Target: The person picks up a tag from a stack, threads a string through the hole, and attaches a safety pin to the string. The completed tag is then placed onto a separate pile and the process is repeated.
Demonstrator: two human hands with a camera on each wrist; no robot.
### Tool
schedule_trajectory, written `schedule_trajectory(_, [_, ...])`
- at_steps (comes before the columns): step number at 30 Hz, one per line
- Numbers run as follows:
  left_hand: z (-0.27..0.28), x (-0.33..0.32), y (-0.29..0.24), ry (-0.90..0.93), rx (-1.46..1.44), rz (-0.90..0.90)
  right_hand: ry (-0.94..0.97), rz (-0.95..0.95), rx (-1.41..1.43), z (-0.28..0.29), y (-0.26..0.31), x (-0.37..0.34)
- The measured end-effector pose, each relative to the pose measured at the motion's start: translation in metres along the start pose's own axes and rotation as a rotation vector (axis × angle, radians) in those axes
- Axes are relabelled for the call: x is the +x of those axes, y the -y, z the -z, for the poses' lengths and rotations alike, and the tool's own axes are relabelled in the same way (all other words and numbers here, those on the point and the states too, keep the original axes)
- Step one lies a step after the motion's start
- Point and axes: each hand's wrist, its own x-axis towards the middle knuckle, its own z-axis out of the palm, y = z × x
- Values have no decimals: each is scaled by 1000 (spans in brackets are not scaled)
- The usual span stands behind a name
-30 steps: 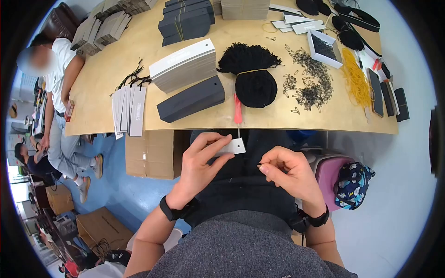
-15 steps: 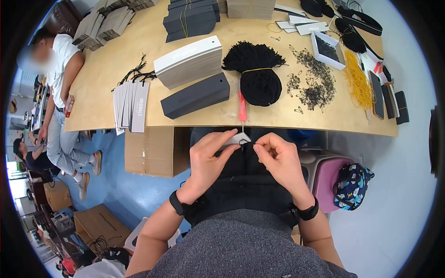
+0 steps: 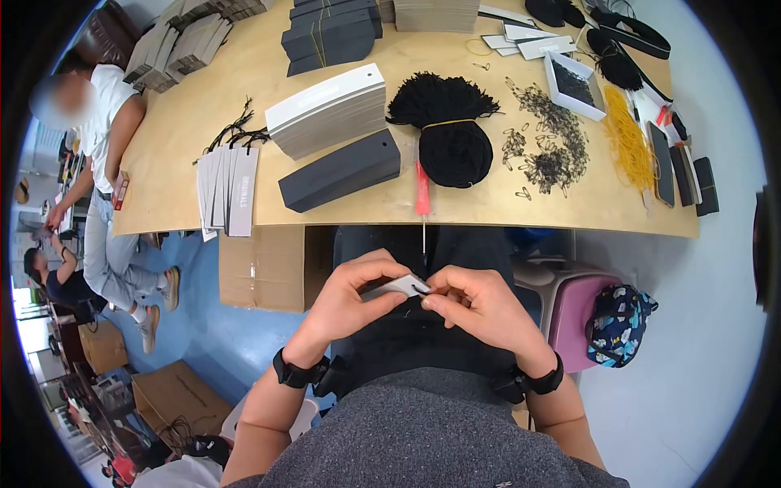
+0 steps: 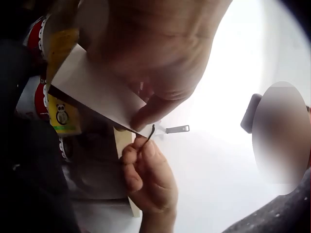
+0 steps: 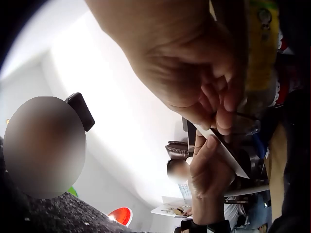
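My left hand (image 3: 355, 299) holds a white hang tag (image 3: 397, 286) between thumb and fingers, tilted over my lap. A short black cord (image 4: 151, 133) shows at the tag's holed end. My right hand (image 3: 482, 306) pinches the cord right at that end, its fingertips close to the left ones. In the left wrist view the tag's broad pale face (image 4: 92, 90) is seen, with the right hand below its corner. Just beyond both hands, a red-handled tool (image 3: 422, 195) lies on the table, its thin metal shaft sticking out past the edge.
On the table (image 3: 537, 213) are a pale tag stack (image 3: 329, 114), a dark stack (image 3: 340, 172), a bundle of black cords (image 3: 455, 154) and scattered safety pins (image 3: 557, 159). Finished-looking corded tags (image 3: 228, 191) lie left. Yellow bands (image 3: 628, 146) lie right. Another person (image 3: 114, 106) sits at left.
The tag has come toward me, away from the tool's tip. My right hand has closed in from the right, and its fingers now pinch the cord at the tag's end.
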Motion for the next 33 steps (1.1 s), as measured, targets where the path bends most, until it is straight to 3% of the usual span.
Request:
schedule_trajectory(3, [1,-2,-11,-49,-10,-20,-115,108,-24,5,7,0])
schedule_trajectory(5, [2,-3,-18,-53,97,4,-188,133,118,7,11,2])
schedule_trajectory(8, [0,-3,-25,-35,155,-47,-206,86,183,12,19,6])
schedule_trajectory(11, [0,-2,-26,-41,155,-43,-108,-10,152,15,23,8])
schedule_trajectory(14, [1,-4,-26,-49,115,1,-123,77,101,16,19,7])
schedule_trajectory(16, [2,-6,-25,-48,62,35,-127,203,-98,16,26,4])
schedule_trajectory(20, [5,-5,-20,6,47,85,-113,245,-165,15,14,7])
schedule_trajectory(22, [6,-4,-18,5,59,89,-15,176,107,13,12,9])
schedule_trajectory(23, [7,-3,-17,3,72,93,-15,177,107,14,13,8])
schedule_trajectory(25, [8,-5,-22,0,-57,127,243,73,409,20,16,5])
schedule_trajectory(27, [11,-5,-22,-1,-185,160,300,38,325,23,10,8])
schedule_trajectory(29, [16,-5,-19,35,-246,50,93,38,-92,18,7,12])
schedule_trajectory(30, [16,-5,-19,35,-245,49,-9,23,-154,12,8,13])
schedule_trajectory(33, [16,-5,-22,19,-216,60,-59,78,-220,7,4,13])
